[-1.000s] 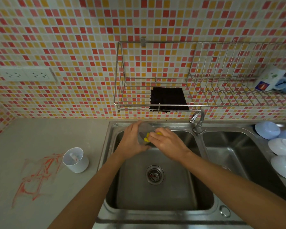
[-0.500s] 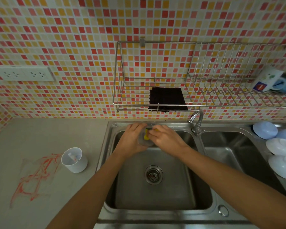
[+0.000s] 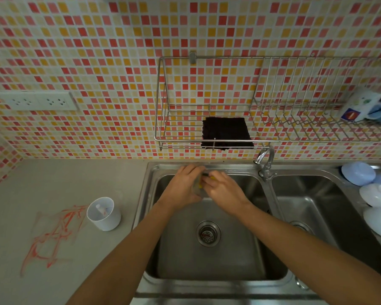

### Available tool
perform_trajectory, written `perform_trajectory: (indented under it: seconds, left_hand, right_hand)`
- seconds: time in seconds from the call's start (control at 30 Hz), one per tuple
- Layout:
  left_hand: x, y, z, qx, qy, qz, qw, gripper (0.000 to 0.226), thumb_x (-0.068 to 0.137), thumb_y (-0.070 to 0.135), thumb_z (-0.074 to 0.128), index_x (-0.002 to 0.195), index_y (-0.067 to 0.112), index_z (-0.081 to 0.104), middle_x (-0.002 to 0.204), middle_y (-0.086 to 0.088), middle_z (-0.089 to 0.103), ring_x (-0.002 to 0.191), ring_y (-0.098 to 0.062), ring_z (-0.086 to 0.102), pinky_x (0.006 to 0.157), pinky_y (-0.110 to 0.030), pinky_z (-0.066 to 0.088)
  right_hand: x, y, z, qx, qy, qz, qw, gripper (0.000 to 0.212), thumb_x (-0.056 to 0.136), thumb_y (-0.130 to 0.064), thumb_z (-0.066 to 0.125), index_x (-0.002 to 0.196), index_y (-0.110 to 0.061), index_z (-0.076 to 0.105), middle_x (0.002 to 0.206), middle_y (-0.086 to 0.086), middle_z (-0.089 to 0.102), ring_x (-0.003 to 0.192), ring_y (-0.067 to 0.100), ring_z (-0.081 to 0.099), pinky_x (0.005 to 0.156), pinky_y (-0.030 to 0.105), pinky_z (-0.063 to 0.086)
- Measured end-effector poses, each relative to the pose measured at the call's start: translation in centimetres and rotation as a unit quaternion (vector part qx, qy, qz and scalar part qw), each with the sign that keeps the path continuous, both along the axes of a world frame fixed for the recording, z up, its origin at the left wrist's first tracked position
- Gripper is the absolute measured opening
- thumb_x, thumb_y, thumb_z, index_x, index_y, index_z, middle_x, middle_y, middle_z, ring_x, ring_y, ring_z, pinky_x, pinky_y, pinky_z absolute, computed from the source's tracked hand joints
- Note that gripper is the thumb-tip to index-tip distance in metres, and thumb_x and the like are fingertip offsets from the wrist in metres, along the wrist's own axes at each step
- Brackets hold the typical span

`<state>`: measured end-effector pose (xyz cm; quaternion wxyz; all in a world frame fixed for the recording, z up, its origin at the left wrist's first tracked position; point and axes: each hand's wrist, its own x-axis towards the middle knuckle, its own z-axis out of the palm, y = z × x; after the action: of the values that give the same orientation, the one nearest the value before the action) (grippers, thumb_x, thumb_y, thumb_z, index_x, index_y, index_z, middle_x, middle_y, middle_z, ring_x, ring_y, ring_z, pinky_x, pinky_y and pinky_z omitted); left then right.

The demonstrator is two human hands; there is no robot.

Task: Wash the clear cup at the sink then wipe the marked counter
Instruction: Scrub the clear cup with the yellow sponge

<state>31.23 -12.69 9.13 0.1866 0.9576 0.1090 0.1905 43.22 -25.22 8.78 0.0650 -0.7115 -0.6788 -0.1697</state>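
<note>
Scrubbing goes on: left hand (image 3: 183, 186) grips the clear cup (image 3: 197, 188) over the sink (image 3: 207, 256), now nearer its back wall; right hand (image 3: 223, 190) probably pinches a yellow sponge (image 3: 200, 186). Red marks (image 3: 53, 236) on the bench (image 3: 64, 183) remain unwiped.

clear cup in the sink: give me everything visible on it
The cup is clear, glass or plastic, and mostly hidden between the two hands over the left basin, near its back wall. The left hand wraps it from the left; the right hand presses a yellow sponge at or into it. Only a greyish see-through sliver shows between the hands. Its tilt, rim and contents cannot be told. It is held above the basin floor.
</note>
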Motion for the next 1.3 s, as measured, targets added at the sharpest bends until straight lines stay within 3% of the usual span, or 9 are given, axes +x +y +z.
perform_trajectory:
  seconds: [0.23, 0.4, 0.5, 0.6, 0.67, 0.73, 0.97, 1.2, 1.3]
  left_hand:
    - [-0.9, 1.5, -0.7, -0.038, -0.005, 0.010, 0.999, 0.078, 0.062, 0.032, 0.085, 0.130, 0.014, 0.053, 0.127, -0.001, 0.057, 0.116, -0.017, 0.051, 0.100, -0.032, 0.043]
    - [-0.9, 1.1, 0.0, -0.074, -0.019, 0.007, 0.997, 0.078, 0.063, 0.030, 0.084, 0.132, 0.014, 0.051, 0.128, -0.003, 0.057, 0.117, -0.016, 0.052, 0.098, -0.027, 0.041]
    - [-0.5, 1.4, 0.5, -0.069, -0.024, -0.012, 0.997, 0.080, 0.060, 0.030, 0.085, 0.129, 0.008, 0.054, 0.126, -0.005, 0.059, 0.116, -0.019, 0.054, 0.100, -0.030, 0.041]
    - [-0.6, 1.6, -0.1, -0.042, -0.013, -0.013, 0.999, 0.076, 0.060, 0.030, 0.087, 0.126, 0.010, 0.056, 0.122, -0.005, 0.061, 0.112, -0.019, 0.055, 0.097, -0.027, 0.041]
    - [-0.9, 1.9, -0.9, -0.038, 0.003, -0.010, 0.999, 0.077, 0.060, 0.031, 0.085, 0.129, 0.014, 0.054, 0.124, -0.002, 0.059, 0.114, -0.017, 0.053, 0.097, -0.026, 0.041]
    - [-1.1, 2.0, -1.6, -0.041, 0.010, -0.009, 0.999, 0.079, 0.060, 0.030, 0.085, 0.130, 0.016, 0.054, 0.125, -0.001, 0.059, 0.115, -0.017, 0.053, 0.098, -0.027, 0.041]
    - [-1.0, 0.9, -1.2, -0.095, 0.006, 0.008, 0.995, 0.082, 0.058, 0.030, 0.088, 0.131, 0.015, 0.053, 0.126, -0.001, 0.057, 0.117, -0.016, 0.050, 0.097, -0.028, 0.040]
    - [-2.0, 1.8, -1.6, -0.167, -0.011, 0.049, 0.985, 0.084, 0.057, 0.044, 0.080, 0.131, 0.017, 0.052, 0.126, 0.002, 0.059, 0.115, -0.013, 0.053, 0.099, -0.033, 0.046]
    - [-2.4, 1.8, -2.2, -0.204, 0.001, 0.063, 0.977, 0.088, 0.053, 0.049, 0.081, 0.132, 0.019, 0.053, 0.125, 0.006, 0.058, 0.114, -0.010, 0.053, 0.100, -0.033, 0.045]
  right_hand:
    - [-1.5, -0.4, 0.4, -0.039, 0.289, -0.042, 0.956, 0.028, 0.093, -0.012, 0.056, 0.116, -0.022, 0.069, 0.097, 0.003, 0.065, 0.096, 0.013, 0.047, 0.078, 0.019, 0.034]
    - [1.2, -0.4, 1.7, -0.042, 0.035, 0.025, 0.998, 0.030, 0.078, -0.008, 0.068, 0.108, -0.015, 0.070, 0.098, 0.000, 0.067, 0.092, 0.020, 0.055, 0.072, 0.031, 0.051]
    - [1.3, -0.8, 1.2, 0.034, 0.006, 0.048, 0.998, 0.030, 0.074, -0.006, 0.066, 0.103, -0.011, 0.071, 0.100, -0.002, 0.069, 0.088, 0.022, 0.059, 0.073, 0.031, 0.053]
    - [-1.2, -1.3, -0.3, 0.032, 0.201, -0.020, 0.979, 0.032, 0.082, -0.004, 0.064, 0.108, -0.019, 0.072, 0.100, -0.006, 0.071, 0.088, 0.020, 0.055, 0.077, 0.025, 0.049]
    - [-2.9, -1.3, -1.0, 0.043, 0.368, -0.089, 0.924, 0.026, 0.088, -0.010, 0.062, 0.109, -0.021, 0.072, 0.103, -0.005, 0.072, 0.094, 0.017, 0.056, 0.081, 0.015, 0.040]
    - [-3.5, -1.3, -1.2, 0.057, 0.412, -0.110, 0.902, 0.024, 0.089, -0.012, 0.063, 0.109, -0.021, 0.073, 0.104, -0.005, 0.073, 0.096, 0.015, 0.058, 0.080, 0.008, 0.034]
    - [1.5, -0.7, 0.0, -0.023, 0.036, 0.039, 0.998, 0.033, 0.072, -0.006, 0.074, 0.104, -0.010, 0.070, 0.101, 0.002, 0.067, 0.092, 0.025, 0.059, 0.068, 0.036, 0.055]
    - [-2.2, -0.9, -1.2, 0.041, 0.220, 0.010, 0.975, 0.045, 0.072, 0.011, 0.066, 0.107, -0.017, 0.072, 0.104, -0.010, 0.070, 0.082, 0.021, 0.053, 0.075, 0.025, 0.050]
    - [-1.0, -0.5, -1.2, -0.009, 0.155, 0.018, 0.988, 0.036, 0.079, 0.002, 0.051, 0.106, -0.013, 0.070, 0.102, 0.000, 0.067, 0.090, 0.024, 0.054, 0.073, 0.034, 0.052]
